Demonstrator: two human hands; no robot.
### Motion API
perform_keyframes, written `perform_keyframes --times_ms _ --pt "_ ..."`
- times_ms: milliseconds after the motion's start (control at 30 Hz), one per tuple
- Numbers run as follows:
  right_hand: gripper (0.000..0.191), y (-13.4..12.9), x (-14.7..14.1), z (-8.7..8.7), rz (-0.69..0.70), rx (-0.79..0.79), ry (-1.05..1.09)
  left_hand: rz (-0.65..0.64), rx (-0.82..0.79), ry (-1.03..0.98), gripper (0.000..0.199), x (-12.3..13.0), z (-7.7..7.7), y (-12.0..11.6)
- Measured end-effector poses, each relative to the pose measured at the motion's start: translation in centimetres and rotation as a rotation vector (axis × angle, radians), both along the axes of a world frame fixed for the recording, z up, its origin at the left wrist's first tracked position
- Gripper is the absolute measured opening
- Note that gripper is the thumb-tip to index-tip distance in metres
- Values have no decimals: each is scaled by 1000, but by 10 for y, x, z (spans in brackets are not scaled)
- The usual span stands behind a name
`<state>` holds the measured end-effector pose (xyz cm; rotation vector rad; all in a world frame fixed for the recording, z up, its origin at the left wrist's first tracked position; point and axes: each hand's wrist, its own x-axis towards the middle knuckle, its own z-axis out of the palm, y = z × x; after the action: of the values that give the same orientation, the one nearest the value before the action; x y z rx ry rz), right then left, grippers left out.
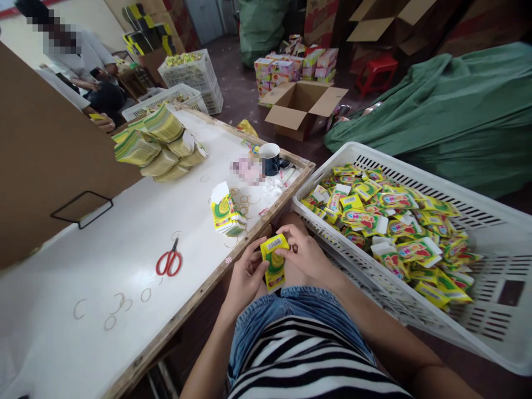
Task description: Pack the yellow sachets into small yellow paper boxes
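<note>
Over my lap, a small yellow and green carton (pixel 273 266) is held between both hands, its barcode end facing up. My left hand (pixel 248 271) pinches its left side with thumb and fingers. On the other side, my right hand (pixel 305 252) grips the upper right edge, thumb on the front. Just beyond, a short stack of flat yellow cartons (pixel 226 213) lies on the white table (pixel 137 310). To my right stands a white plastic basket (pixel 482 216) holding many folded cartons (pixel 399 221).
Red-handled scissors (pixel 169 261) and loose rubber bands (pixel 120 302) lie on the table. Farther back are bundled cartons (pixel 160 147) and a dark mug (pixel 270 159). An open cardboard box (pixel 301 105) and green sack (pixel 440 111) occupy the floor. Another person (pixel 83 61) sits at upper left.
</note>
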<state>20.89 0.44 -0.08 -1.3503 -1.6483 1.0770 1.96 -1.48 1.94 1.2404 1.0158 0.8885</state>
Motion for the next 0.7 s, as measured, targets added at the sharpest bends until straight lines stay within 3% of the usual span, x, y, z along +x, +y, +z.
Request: perform_keyframes --times_ms 200,300,433,533,600,700 --pt "39 1 -1 -2 84 -39 9 58 21 -16 50 1 2 2" --pt "30 3 4 1 83 64 105 60 19 -38 48 0 4 6" --pt "20 1 -2 2 -38 216 245 28 14 -92 44 8 1 8" --pt "12 -7 -8 4 -206 313 314 35 58 -91 40 22 -1 6" --pt "10 -13 -2 8 -391 459 265 85 139 -45 39 26 -1 11" --pt "3 -17 28 16 -758 720 -9 399 360 159 36 8 4 32"
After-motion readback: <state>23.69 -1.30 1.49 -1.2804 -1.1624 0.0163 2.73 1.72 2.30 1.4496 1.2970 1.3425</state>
